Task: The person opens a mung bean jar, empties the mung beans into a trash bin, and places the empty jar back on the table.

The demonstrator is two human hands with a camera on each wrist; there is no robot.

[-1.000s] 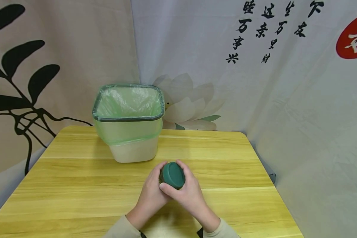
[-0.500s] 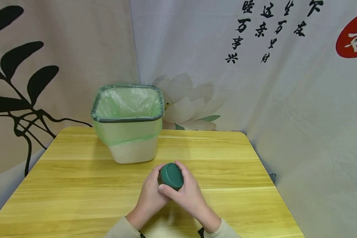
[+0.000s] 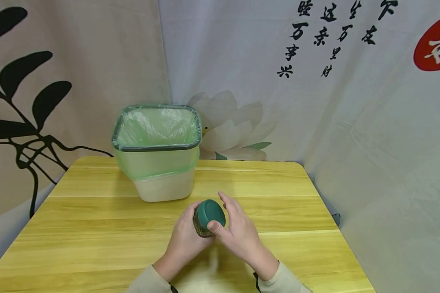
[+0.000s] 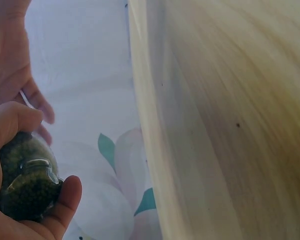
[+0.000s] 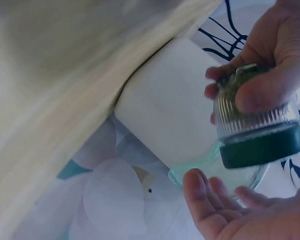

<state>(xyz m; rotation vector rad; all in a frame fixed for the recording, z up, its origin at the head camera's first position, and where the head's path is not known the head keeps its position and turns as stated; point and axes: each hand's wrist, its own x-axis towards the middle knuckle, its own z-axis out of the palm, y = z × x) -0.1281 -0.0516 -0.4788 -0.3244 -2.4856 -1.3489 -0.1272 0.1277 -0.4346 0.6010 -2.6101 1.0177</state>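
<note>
Head view: the right hand, curled about the green cap half a second ago, is now drawn aside, fingers straightened; thumb contact cannot be told. The jar is held above the worktop, before the lined bin — gripped by the left hand's fingers. The cap is still seated; support is judged passed to the left.

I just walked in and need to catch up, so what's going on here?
A person's left hand grips a clear ribbed jar with dark, grainy contents, its round green lid in place. The right hand is open beside the lid; whether it touches the lid is hard to tell. Beyond the hands, an off-white bin with a translucent green plastic liner stands on the yellow wood-grain table.
</note>
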